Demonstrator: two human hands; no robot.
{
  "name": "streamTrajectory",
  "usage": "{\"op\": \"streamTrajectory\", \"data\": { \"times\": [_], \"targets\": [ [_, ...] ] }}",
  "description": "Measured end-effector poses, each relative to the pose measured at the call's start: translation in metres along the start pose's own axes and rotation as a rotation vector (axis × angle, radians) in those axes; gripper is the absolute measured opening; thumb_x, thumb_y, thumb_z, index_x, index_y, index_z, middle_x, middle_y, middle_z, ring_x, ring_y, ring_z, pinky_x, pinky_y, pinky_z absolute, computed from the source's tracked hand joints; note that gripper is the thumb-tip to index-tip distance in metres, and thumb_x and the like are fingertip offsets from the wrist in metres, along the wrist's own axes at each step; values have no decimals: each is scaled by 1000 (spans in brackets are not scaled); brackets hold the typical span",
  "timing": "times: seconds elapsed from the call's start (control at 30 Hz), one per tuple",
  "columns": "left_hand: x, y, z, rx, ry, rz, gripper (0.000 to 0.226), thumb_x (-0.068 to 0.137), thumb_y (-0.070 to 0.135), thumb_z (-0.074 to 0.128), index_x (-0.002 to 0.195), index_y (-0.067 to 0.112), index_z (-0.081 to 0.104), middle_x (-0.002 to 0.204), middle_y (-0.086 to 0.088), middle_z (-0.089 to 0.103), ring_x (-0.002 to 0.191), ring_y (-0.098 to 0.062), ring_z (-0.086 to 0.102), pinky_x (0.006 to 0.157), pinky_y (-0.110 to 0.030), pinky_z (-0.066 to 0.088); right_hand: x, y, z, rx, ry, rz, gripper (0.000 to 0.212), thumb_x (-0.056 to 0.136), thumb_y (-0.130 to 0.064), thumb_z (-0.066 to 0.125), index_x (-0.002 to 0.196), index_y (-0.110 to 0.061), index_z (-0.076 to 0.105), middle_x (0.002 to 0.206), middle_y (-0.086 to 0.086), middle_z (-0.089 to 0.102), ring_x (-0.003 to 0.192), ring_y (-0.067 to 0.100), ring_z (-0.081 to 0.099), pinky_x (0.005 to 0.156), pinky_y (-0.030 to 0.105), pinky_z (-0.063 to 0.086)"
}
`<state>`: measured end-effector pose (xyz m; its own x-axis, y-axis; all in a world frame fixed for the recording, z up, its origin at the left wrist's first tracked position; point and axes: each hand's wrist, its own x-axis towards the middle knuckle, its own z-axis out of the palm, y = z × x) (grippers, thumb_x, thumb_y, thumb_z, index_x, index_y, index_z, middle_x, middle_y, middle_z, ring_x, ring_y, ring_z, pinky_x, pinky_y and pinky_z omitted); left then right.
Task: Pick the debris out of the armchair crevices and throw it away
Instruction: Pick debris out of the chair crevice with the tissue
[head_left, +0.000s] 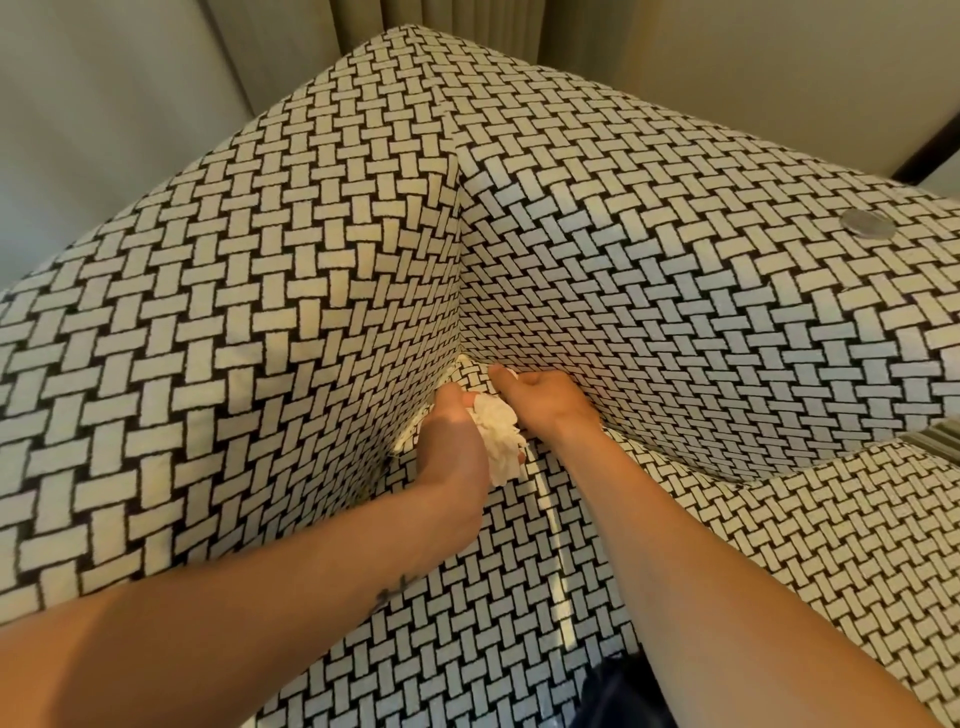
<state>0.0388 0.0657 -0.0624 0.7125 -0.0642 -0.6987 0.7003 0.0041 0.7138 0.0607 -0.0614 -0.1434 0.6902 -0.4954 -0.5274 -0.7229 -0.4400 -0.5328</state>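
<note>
An armchair (649, 291) in black-and-cream basket-weave fabric fills the view, seen into its inner back corner. My left hand (452, 441) grips a crumpled wad of white tissue (501, 434) right at the corner crevice where seat, arm and back meet. My right hand (545, 397) sits just to the right of the tissue with its fingers curled, knuckles against the backrest; a scrap of white shows at its fingertips, but whether it pinches anything is hidden. A round silver coin-like disc (866, 223) lies on top of the right side of the chair.
Beige curtains (426, 21) hang behind the chair, with a pale wall (104, 104) at the left. A dark wooden edge (930, 156) shows at the far right. A striped object (935, 441) peeks in at the right seat crevice.
</note>
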Motion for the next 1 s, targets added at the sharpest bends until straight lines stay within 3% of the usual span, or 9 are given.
{"op": "streamTrajectory", "data": {
  "times": [0.07,0.2,0.4,0.53,0.63,0.7,0.83,1.0],
  "targets": [
    [-1,1,0,-25,3,-13,45,104,40,37,76,16,64,74,-7,72,70,-23,64,78,-36,51,3,-8,5,-71,75,42,67,87,-78,37,84,-21,72,96,0,73,97,26,63,95,42,40],
    [0,-2,-1,-10,5,6,45,104,40,36,77,17,63,72,-4,72,70,-21,65,79,-36,51,2,-9,15,-94,250,56,59,94,-66,38,80,-19,73,90,2,73,91,26,65,82,38,36],
    [0,-2,-2,10,-19,12,47,103,41,36,74,18,64,60,2,71,65,-19,64,74,-34,50,-4,0,11,17,220,12,42,99,-57,43,89,-33,76,91,-5,74,91,21,60,83,35,26],
    [-2,0,0,26,-21,33,42,105,36,36,76,17,61,64,-1,69,67,-20,63,79,-37,51,-6,1,12,41,229,3,38,98,-57,44,98,-37,77,91,-5,75,94,22,65,88,36,36],
    [0,-2,0,51,-14,41,39,105,36,35,81,18,60,75,-5,70,72,-23,63,80,-38,51,-6,0,10,65,202,17,42,96,-57,45,80,-31,74,87,-4,75,93,23,65,92,37,36],
    [2,-3,0,50,-13,35,38,103,37,37,80,19,62,79,-7,71,74,-24,64,81,-39,51,-6,-5,7,80,169,46,52,94,-62,45,63,-24,61,81,-3,72,90,23,64,88,37,30],
    [6,-4,0,41,-10,30,40,102,38,36,80,18,62,80,-7,71,79,-26,63,81,-38,49,-5,-15,11,36,225,98,60,89,-72,45,63,-21,62,81,-2,71,85,22,62,80,37,26],
    [7,-4,-2,50,-7,28,41,102,37,36,75,17,62,75,-6,70,72,-23,61,73,-34,47,-7,-10,15,58,299,96,41,94,-56,50,65,-28,61,85,-4,73,85,21,63,80,35,30]
  ]
}}
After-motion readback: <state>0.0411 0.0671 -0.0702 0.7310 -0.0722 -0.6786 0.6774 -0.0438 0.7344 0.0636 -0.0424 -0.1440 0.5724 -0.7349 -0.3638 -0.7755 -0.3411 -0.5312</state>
